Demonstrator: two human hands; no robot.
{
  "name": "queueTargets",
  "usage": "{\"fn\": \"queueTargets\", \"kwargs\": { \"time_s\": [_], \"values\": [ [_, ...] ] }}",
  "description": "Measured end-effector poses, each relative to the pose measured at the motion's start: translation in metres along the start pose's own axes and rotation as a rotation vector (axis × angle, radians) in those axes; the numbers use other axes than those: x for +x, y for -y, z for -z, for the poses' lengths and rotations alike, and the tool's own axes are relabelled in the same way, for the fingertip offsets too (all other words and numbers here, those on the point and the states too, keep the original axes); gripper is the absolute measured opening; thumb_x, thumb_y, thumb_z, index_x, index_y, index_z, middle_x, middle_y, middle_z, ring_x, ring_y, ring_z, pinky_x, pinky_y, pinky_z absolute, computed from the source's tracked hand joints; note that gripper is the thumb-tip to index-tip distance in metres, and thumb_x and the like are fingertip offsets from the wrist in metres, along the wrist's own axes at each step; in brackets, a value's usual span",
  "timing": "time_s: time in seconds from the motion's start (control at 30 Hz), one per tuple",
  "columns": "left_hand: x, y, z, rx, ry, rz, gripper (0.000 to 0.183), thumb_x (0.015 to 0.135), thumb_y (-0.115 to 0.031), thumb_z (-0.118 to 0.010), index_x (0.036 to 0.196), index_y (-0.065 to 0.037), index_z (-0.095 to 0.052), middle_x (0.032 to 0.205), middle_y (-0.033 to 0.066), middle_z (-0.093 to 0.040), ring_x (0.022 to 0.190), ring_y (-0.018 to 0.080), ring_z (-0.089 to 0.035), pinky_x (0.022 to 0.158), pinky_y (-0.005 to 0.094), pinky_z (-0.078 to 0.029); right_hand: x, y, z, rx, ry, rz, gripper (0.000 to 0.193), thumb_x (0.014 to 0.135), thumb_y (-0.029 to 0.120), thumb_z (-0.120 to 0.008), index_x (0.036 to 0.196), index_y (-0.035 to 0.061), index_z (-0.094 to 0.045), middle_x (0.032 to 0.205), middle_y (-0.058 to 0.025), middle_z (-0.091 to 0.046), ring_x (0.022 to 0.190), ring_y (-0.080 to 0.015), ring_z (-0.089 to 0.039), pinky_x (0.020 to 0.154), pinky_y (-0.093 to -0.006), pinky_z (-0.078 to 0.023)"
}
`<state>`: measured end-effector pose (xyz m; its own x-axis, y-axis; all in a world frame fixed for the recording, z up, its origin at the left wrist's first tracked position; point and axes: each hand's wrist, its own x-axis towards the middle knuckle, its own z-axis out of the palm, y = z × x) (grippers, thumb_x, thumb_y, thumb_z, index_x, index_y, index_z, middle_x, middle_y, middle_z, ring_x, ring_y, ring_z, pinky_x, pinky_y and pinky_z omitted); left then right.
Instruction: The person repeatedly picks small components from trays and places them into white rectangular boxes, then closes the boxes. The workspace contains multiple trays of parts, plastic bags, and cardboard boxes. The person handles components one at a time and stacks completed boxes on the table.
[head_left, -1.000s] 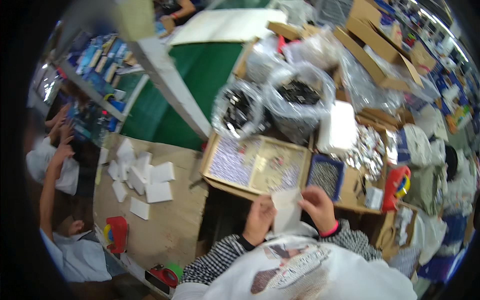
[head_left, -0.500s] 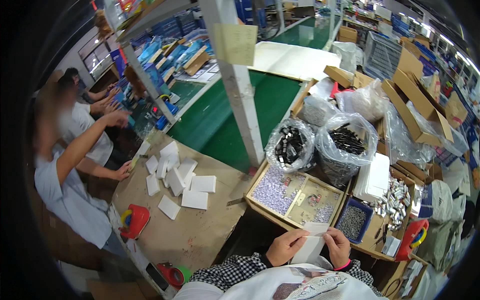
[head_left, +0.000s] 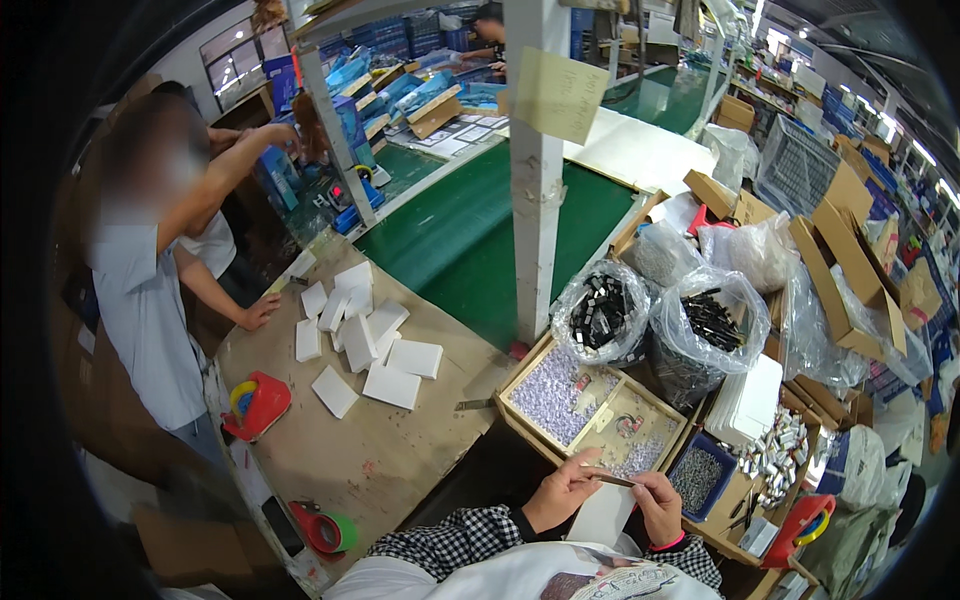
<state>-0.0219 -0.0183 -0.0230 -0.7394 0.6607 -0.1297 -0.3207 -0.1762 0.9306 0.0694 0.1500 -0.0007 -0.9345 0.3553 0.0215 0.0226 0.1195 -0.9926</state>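
Between my hands is a white flat-sided cardboard box [head_left: 602, 516], its upper end a thin brownish edge turned toward me. My left hand [head_left: 560, 493] pinches the left end of that edge between thumb and fingers. On the other side, my right hand [head_left: 659, 507] grips the right end, fingers curled. The lower part of the box reaches down against my white top. Just beyond my hands lies a wooden divided tray [head_left: 598, 425] with small pale lilac pieces and a few red ones.
Several white boxes [head_left: 391, 386] lie on the brown-covered table [head_left: 400, 460] at left, near red tape dispensers [head_left: 262, 403]. Bags of black parts [head_left: 712, 325], a blue bin of small metal pieces [head_left: 702, 473] and a white post [head_left: 536, 180] stand ahead. A co-worker [head_left: 150, 300] stands left.
The top of the box has tilted from an upright flap to a thin edge between my fingers. My view has shifted left, and the co-worker's hand has moved on the table.
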Motion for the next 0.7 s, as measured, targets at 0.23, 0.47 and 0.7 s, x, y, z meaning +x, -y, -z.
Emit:
{"fn": "queueTargets", "kwargs": {
  "time_s": [0.23,0.47,0.7],
  "values": [
    [-0.005,-0.007,0.004,0.031,0.102,0.008,0.022,0.09,-0.009,-0.055,0.11,0.0,-0.057,0.106,0.0049,-0.061,0.098,0.0076,-0.054,0.084,0.0203,-0.045,0.019,0.015,0.013,0.05,0.253,-0.136,0.009,0.083,0.008,-0.064,0.086,-0.001,-0.065,0.1,-0.0094,-0.058,0.085,-0.0135,-0.057,0.07,-0.0234,-0.048],
    [-0.005,-0.004,-0.003,0.078,0.012,-0.012,0.019,0.088,-0.014,-0.06,0.103,-0.001,-0.06,0.087,0.0017,-0.062,0.077,0.0054,-0.054,0.069,0.0205,-0.046,0.051,0.053,0.02,-0.148,0.606,-0.257,0.018,0.083,0.013,-0.066,0.098,0.003,-0.066,0.093,-0.0094,-0.064,0.079,-0.0133,-0.061,0.07,-0.0244,-0.049],
    [-0.009,0.001,-0.008,0.374,-0.026,-0.277,0.039,0.092,-0.014,-0.051,0.127,-0.002,-0.037,0.107,0.0148,-0.056,0.096,0.0216,-0.057,0.084,0.0285,-0.045,0.043,0.062,-0.004,-0.523,0.465,0.286,0.018,0.077,0.015,-0.068,0.094,0.01,-0.07,0.072,-0.0087,-0.064,0.059,-0.0243,-0.055,0.055,-0.0316,-0.044]
  ]
}}
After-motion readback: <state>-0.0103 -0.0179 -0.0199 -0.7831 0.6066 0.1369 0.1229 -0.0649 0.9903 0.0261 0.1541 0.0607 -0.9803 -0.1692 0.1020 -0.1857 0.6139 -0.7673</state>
